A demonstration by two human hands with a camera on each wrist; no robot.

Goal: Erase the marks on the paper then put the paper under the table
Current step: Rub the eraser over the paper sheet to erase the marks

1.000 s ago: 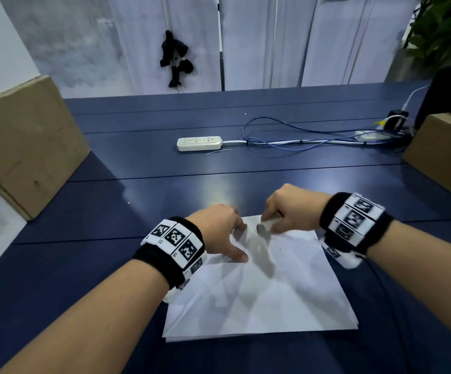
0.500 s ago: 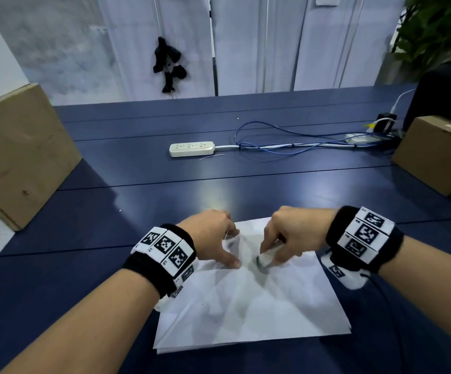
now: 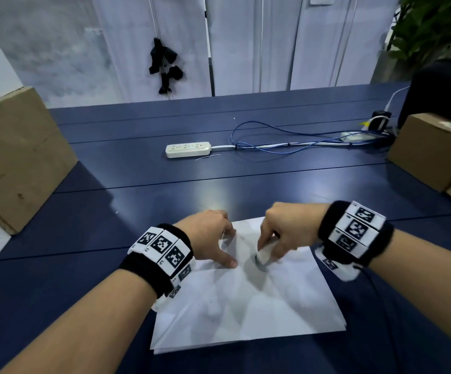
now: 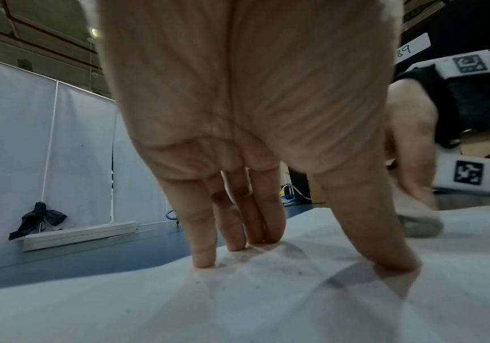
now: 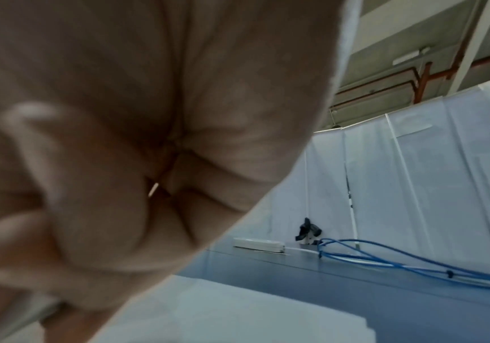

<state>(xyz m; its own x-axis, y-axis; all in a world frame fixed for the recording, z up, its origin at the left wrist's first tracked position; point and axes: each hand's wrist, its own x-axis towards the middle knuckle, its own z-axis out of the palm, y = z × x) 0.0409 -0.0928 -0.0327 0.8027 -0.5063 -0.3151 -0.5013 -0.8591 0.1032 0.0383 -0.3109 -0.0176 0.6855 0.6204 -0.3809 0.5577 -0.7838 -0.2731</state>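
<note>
- Table: dark blue, planked; taken as the landmark, all items being carried on its top.
- Paper: white sheet, creased, laid flat at the table's near edge; faint specks are seen on it.
- Left hand: palm raised, straight fingers and thumb pressed down on the paper's far left part; nothing is held.
- Right hand: fingers curled about an eraser, whose darkened tip is set against the paper, just beside the left thumb.
- Wristbands: black, fitted with square coded tags; "89" is read on one label.
</note>
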